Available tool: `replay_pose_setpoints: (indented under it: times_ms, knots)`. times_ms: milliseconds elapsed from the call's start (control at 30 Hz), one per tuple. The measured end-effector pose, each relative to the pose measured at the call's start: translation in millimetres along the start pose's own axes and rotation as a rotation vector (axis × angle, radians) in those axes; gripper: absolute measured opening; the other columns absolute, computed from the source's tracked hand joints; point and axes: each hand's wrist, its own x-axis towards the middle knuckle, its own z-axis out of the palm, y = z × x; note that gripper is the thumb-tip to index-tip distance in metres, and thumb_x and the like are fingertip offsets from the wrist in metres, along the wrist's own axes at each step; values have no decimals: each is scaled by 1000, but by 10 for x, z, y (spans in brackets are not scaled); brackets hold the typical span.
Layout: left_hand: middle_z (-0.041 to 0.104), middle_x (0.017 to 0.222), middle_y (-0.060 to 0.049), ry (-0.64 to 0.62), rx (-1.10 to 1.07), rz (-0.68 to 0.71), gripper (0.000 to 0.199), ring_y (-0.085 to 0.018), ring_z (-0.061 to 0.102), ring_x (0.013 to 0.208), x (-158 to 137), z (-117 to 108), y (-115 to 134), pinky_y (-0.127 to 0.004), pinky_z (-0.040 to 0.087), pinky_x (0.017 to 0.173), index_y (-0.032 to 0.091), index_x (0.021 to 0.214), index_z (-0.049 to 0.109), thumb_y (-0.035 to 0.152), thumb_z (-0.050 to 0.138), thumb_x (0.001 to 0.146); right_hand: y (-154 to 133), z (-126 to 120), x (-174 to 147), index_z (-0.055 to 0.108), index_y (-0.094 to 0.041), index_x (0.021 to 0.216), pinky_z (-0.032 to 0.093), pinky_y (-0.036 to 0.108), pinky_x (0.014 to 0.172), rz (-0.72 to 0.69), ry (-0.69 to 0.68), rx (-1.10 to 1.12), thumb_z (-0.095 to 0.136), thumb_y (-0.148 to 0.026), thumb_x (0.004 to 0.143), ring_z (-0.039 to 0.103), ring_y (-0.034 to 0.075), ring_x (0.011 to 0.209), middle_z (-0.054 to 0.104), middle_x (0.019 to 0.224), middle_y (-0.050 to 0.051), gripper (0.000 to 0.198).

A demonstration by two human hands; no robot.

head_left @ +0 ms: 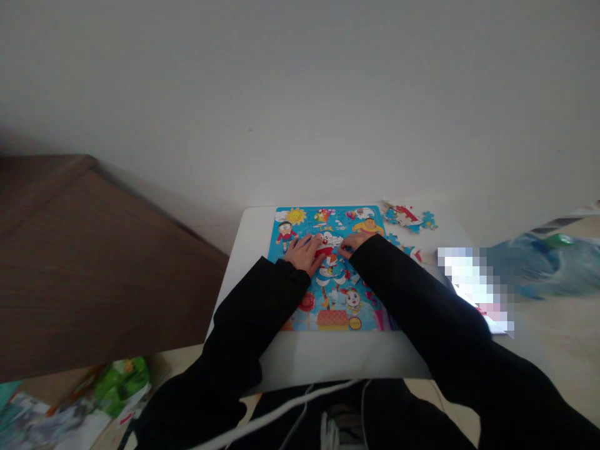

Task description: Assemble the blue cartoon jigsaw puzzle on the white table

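A colourful cartoon jigsaw puzzle point(332, 319) in a blue frame lies flat on a small white table, most of its picture filled in. My left hand point(304, 253) rests on the puzzle's middle left with its fingers spread, beside a red and white cartoon figure. Just right of that figure, my right hand point(355, 244) has its fingers bent together on a small puzzle piece at the board's surface, mostly hidden by the fingers. Loose puzzle pieces point(407, 217) lie in a cluster by the board's upper right corner, and several more sit along its right edge, partly behind my right sleeve.
The white table point(244, 250) stands against a pale wall point(300, 112). A lit, pixelated screen point(473, 287) lies at its right side. To the left is a brown wooden panel point(107, 262), with bags point(122, 384) on the floor below. A white cable point(281, 409) crosses my lap.
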Motion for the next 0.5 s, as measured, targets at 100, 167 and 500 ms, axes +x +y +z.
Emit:
replay_pose_setpoints:
  times_ms: [100, 167, 500]
  knots:
    - [47, 129, -6, -9, 1, -11, 41, -24, 40, 121, -4, -3, 1, -45, 29, 102, 18, 122, 46, 37, 43, 85, 1, -12, 120, 66, -19, 96, 44, 25, 77, 15, 24, 16, 49, -31, 81, 60, 17, 87, 65, 97, 7, 26]
    - [47, 129, -7, -11, 2, -7, 42, -24, 40, 121, -13, -25, 8, -44, 29, 101, 18, 123, 45, 37, 42, 86, -11, -7, 174, 66, -19, 98, 44, 24, 79, 20, 6, 16, 52, -30, 80, 60, 17, 90, 65, 100, 7, 26]
    - [49, 127, -8, 27, 13, 22, 41, -23, 41, 120, -27, -47, 12, -43, 31, 100, 18, 122, 45, 37, 41, 86, -91, 4, 6, 64, -18, 95, 44, 29, 74, 92, 35, -61, 51, -45, 77, 59, 20, 84, 64, 92, 9, 35]
